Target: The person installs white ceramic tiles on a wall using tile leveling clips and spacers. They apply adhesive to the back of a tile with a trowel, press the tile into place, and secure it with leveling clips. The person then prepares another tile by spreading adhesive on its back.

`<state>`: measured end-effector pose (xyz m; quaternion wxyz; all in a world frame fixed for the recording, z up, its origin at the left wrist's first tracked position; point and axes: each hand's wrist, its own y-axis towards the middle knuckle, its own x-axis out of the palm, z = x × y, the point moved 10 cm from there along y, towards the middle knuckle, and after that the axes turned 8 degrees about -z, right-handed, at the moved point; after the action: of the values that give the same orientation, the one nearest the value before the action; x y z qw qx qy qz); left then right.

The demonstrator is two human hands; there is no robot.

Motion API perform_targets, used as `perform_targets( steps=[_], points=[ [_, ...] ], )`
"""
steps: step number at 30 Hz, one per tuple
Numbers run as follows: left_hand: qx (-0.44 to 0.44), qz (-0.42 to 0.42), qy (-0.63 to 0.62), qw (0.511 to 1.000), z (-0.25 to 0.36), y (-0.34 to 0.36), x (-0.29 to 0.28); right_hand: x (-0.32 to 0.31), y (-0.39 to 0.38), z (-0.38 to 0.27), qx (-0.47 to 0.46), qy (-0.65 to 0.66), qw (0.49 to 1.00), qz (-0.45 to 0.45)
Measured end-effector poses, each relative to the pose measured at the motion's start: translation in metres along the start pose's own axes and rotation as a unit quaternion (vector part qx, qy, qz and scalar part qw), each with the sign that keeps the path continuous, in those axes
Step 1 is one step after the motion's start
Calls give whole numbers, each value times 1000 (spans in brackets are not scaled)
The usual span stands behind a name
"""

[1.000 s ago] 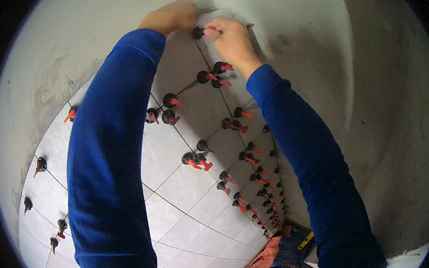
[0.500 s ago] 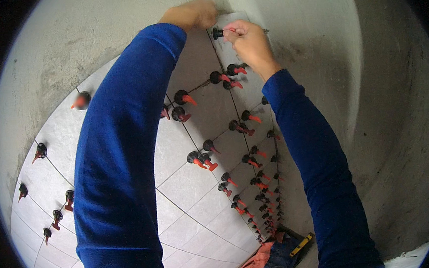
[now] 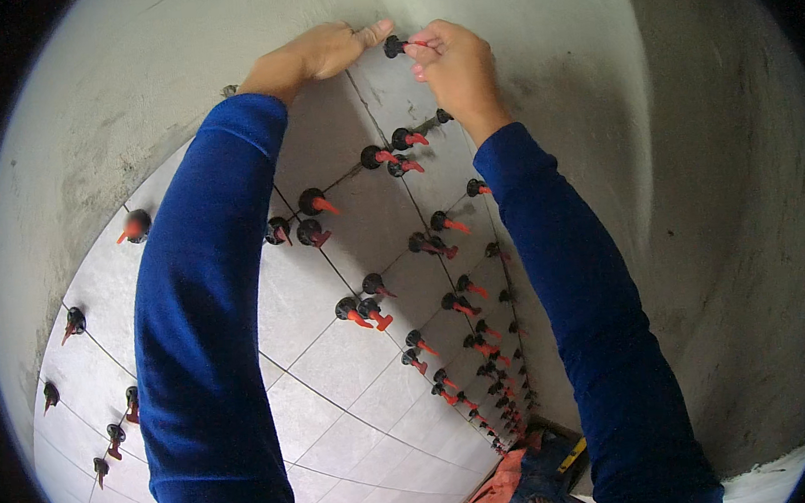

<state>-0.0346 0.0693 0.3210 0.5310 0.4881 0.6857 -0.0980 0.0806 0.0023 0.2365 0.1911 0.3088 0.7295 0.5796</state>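
High up at the wall corner, my right hand [image 3: 456,68] pinches the red handle of a black-capped tile leveler [image 3: 395,46]. The black cap sits at the joint beside the narrow corner tile [image 3: 390,82]. My left hand [image 3: 330,51] lies along the top edge of a wide grey wall tile [image 3: 321,127], fingers stretched toward the corner with nothing in them. Just below, a cluster of similar levelers [image 3: 403,139] stands at the crossing of the joints.
Many more red and black levelers [image 3: 369,309] dot the joints down the tiled wall. Bare plaster [image 3: 581,148] makes up the adjoining wall on the right. Near the floor are a yellow level [image 3: 572,455] and orange and dark cloth [image 3: 495,490].
The view has shifted, with the wall slipping left and somewhat down in its lower part. My left hand's fingers have stretched out from a curled shape. My right hand keeps its pinch on the leveler.
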Motion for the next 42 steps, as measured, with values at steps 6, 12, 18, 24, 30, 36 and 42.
perform_targets(
  steps=[6, 12, 18, 24, 30, 36, 42],
  points=[
    [8, -24, 48, 999, -7, 11, 9, 5, -3, 2, 59, 80, 995, 4],
    [23, -25, 146, 989, -1, 8, 11, 1, -7, 2, 120, 219, 968, 32],
    [10, -31, 25, 999, 6, -3, 6, -17, 5, -17, 6, -39, 998, 46],
    [-38, 15, -54, 998, -1, -3, -1, -12, -5, -10, 2, -21, 1000, 22],
    [-8, -22, 98, 995, 10, -6, 3, -2, -16, 17, 158, 217, 963, 32],
    [-16, -18, 44, 999, 3, -2, 7, -19, -7, 2, 73, 208, 974, 56],
    [-34, 31, -52, 998, -7, 1, 1, -16, -9, 1, 60, 58, 996, 18]
  ],
)
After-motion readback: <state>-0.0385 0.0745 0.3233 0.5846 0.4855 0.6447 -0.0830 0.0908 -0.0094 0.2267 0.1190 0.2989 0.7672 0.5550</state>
